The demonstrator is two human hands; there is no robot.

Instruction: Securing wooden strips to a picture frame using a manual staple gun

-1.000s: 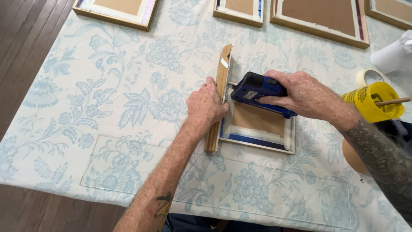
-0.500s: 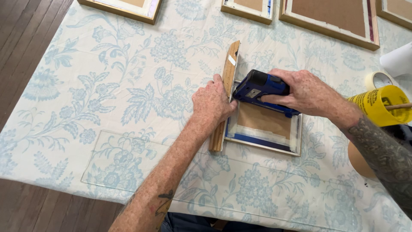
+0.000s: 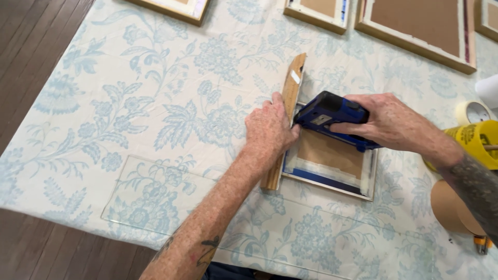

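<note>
A small picture frame lies face down on the table, showing brown backing with blue and white edges. My right hand grips a dark blue stapler-like tool, its nose pressed at the frame's upper left corner. Along the frame's left side stands a strip of wood, and my left hand presses it against the frame with fingers curled over it.
A blue floral tablecloth covers the table. A clear glass pane lies front left. Several other frames, such as one, lie along the far edge. A yellow tape roll, a white tape roll and a brown disc sit right.
The view has shifted slightly. Both hands, the tool and the wooden strip stay in the same place against the frame.
</note>
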